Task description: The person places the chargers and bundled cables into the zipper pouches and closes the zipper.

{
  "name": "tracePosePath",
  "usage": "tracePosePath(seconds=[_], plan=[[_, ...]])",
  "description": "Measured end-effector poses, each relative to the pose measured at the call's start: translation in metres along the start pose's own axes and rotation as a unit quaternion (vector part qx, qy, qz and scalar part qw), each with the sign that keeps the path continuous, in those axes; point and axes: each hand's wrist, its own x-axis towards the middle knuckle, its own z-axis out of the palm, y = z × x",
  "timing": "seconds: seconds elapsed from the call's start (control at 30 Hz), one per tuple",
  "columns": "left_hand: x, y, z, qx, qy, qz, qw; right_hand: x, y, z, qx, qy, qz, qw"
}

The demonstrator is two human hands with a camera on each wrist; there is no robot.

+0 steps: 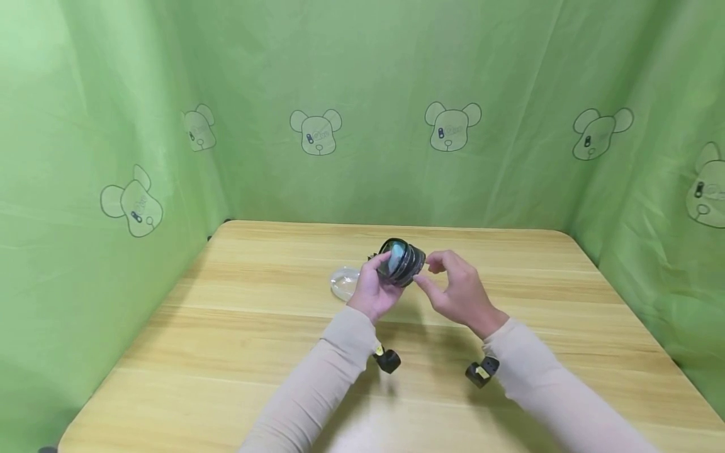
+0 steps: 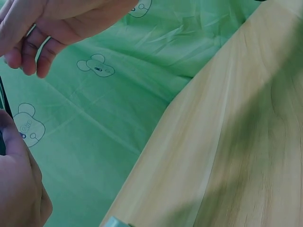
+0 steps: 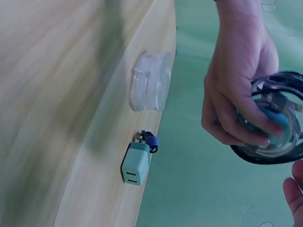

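My left hand grips a coiled bundle of black and clear cables, its thumb lying over the near side. Something teal shows inside the loops, and the right wrist view shows a metal cable plug among them. Close to the bundle's right edge is my right hand, thumb and forefinger bent but apart, with no object visible between them. Behind the left hand, a round clear plastic case lies on the table.
A teal two-port charger sits on the wooden table, beside a small dark-blue item. In the head view both are hidden behind the cables and hand. Green curtains with bear prints surround the table.
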Motion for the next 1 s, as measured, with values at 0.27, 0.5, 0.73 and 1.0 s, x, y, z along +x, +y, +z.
tracePosePath(seconds=[0.27, 0.5, 0.73, 1.0], plan=[[0.001, -0.001, 0.003, -0.007, -0.007, -0.007, 0.9999, 0.002, -0.007, 0.009, -0.044, 0.018, -0.061, 0.997], [-0.001, -0.005, 0.006, 0.003, -0.027, -0.021, 0.9994, 0.002, -0.011, 0.018, -0.097, 0.07, -0.085, 0.989], [-0.002, -0.005, 0.009, 0.009, -0.032, -0.018, 0.9993, 0.003, -0.013, 0.022, -0.105, 0.096, -0.08, 0.987], [-0.002, -0.004, 0.01, 0.012, -0.038, -0.011, 0.9992, 0.003, -0.012, 0.021, -0.093, 0.093, -0.083, 0.988]])
